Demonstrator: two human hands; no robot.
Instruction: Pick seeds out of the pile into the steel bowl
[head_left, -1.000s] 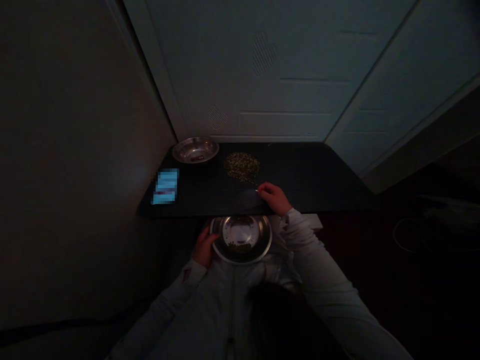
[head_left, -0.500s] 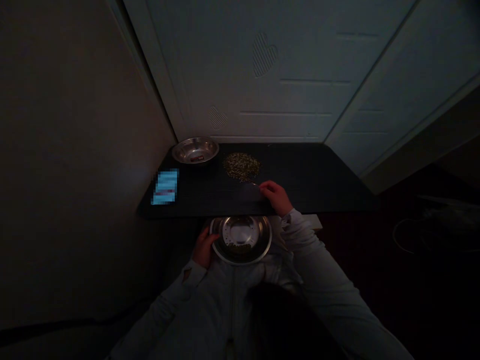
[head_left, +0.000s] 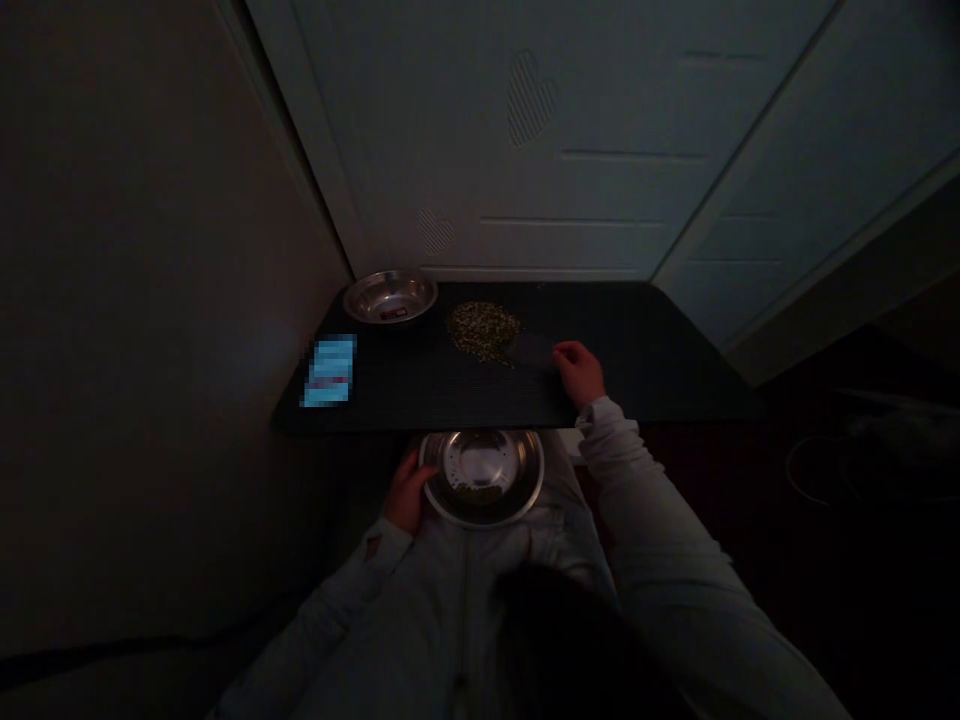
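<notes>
A pile of small greenish-brown beans (head_left: 484, 328) lies at the back of a black table (head_left: 660, 385). My right hand (head_left: 580, 370) rests on the table just right of the pile. Its fingers are curled on a dark flat piece (head_left: 529, 350) whose edge touches the pile. Below the table's front edge, my left hand (head_left: 409, 492) grips the left rim of a steel bowl (head_left: 526, 488) held over my lap. A few beans lie in the bottom of that bowl. The light is very dim.
A second steel bowl (head_left: 390, 297) stands at the table's back left corner, with a small blue packet (head_left: 330, 370) in front of it. A white panelled door (head_left: 570, 150) closes off the back and a wall runs along the left.
My right hand and the dark flat piece have moved back and to the right, from the table's front edge up to the right side of the bean pile. The left hand and bowl stay put.
</notes>
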